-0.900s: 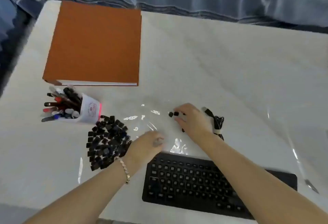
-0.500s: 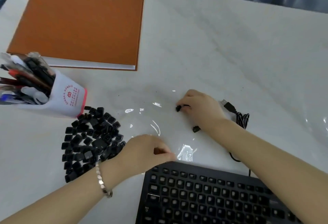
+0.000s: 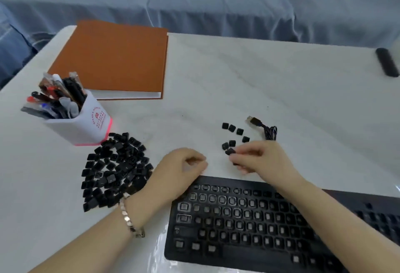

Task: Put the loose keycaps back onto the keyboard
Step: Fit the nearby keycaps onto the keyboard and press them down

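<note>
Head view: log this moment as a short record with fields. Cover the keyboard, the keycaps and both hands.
keyboard: black, at the near edge of the table, most sockets bare
keycap pile: heaped left of the keyboard, beside the pen cup
small group: a few keycaps laid out behind the keyboard, near the USB plug
right hand: pinches one keycap at the small group's near edge
left hand: fingers curled, by the keyboard's top-left corner; contents hidden
also there: orange book, far left
</note>
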`<state>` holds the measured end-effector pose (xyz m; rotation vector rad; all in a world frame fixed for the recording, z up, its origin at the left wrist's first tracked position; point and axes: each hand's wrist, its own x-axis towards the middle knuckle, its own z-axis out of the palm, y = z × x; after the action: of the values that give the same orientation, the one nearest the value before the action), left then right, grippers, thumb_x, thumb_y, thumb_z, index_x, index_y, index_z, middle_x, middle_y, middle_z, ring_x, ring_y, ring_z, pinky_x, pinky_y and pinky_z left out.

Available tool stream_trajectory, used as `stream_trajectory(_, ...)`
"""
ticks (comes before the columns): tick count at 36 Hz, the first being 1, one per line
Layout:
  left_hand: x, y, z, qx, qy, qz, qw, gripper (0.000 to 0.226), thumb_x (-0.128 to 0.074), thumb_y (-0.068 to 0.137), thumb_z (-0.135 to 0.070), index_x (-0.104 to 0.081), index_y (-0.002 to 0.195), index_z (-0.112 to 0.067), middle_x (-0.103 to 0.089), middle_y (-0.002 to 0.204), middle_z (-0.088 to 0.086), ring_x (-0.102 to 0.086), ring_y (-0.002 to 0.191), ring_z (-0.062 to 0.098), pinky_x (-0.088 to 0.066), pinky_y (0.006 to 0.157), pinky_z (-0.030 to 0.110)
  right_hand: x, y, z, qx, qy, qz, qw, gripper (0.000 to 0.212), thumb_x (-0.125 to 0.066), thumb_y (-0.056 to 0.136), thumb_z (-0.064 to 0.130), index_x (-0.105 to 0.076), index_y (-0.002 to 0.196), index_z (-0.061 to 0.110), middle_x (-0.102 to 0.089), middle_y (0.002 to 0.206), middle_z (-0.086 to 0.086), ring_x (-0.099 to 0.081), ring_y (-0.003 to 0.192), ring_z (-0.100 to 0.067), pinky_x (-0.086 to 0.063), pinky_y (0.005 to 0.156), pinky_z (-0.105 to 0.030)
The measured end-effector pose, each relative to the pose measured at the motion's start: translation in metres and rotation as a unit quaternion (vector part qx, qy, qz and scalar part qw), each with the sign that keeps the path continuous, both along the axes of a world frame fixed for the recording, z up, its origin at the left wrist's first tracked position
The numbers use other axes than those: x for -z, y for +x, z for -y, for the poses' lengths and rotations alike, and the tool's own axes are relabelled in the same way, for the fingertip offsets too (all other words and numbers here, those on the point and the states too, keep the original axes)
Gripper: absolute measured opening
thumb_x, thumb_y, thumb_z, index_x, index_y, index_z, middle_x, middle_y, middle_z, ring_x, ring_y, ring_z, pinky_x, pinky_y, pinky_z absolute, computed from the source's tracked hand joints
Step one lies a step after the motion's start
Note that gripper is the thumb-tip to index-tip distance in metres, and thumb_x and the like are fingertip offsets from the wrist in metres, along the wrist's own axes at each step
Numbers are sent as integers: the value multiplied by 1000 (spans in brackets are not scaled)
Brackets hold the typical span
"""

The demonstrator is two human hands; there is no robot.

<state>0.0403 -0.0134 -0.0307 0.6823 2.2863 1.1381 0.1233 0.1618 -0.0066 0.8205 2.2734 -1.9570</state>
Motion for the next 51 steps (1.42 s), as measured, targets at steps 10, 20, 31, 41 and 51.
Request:
stream_trajectory(10,-49,54,-14,21,128,93,987,13,-76,76,-13,-72,76,-24,-73,73,2,-65,66,15,-50,56,20,-42,54,21,-74,194,3,978,9,-77,73,23,-69,69,22,-60,50,8,-52,45,2,-42,53,-10)
stream_trajectory(20,-49,59,-15,-152,178,270,934,4,-65,87,-11,-68,83,-9,-72,72,4,-69,63,8,-51,51,15,-28,64,21,75,-29,-18,997,12,-69,80,7,-71,92,7,-71,82,-6,-67,74,-5,-52,67,-12)
stream_trajectory(31,-37,41,-23,-190,138,371,898,11,-68,84,-9,-68,91,0,-74,79,9,-72,74,17,-59,64,23,-1,49,40,47,101,-21,994,19,-67,82,12,-64,92,28,-59,78,9,-42,54,0,-39,56,-9)
stream_trajectory(41,-36,44,-22,-132,138,368,910,7,-64,86,-9,-65,79,-8,-74,78,7,-72,73,15,-58,68,24,-2,46,40,22,264,-105,959,26,-76,74,18,-62,79,39,-65,77,13,-44,61,-6,-41,60,-17)
stream_trajectory(51,-5,40,24,-112,30,-71,991,26,-52,92,-13,-58,116,-21,-50,113,-16,-48,108,0,-35,96,17,17,81,32,4,312,-74,947,19,-77,72,11,-72,86,23,-61,71,14,-49,64,0,-37,64,-5)
